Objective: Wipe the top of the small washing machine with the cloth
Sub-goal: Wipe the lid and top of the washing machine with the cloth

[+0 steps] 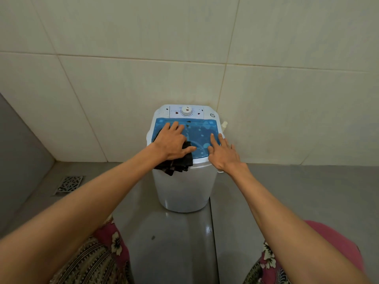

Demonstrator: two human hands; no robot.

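A small white washing machine (184,189) stands on the floor against the tiled wall. Its top has a translucent blue lid (202,133) and a white control panel with a round dial (186,110); dark reddish spots dot the panel and the lid's far edge. My left hand (172,143) lies flat, fingers spread, pressing a dark folded cloth (179,165) onto the lid's left side. Part of the cloth hangs over the front left rim. My right hand (222,153) rests with fingers apart on the lid's right front edge, holding nothing.
A tiled wall (184,58) rises right behind the machine. A metal floor drain (69,184) sits at the left on the grey floor (172,242). A small white hose fitting (224,124) sticks out at the machine's right rear. My patterned clothing shows at the bottom.
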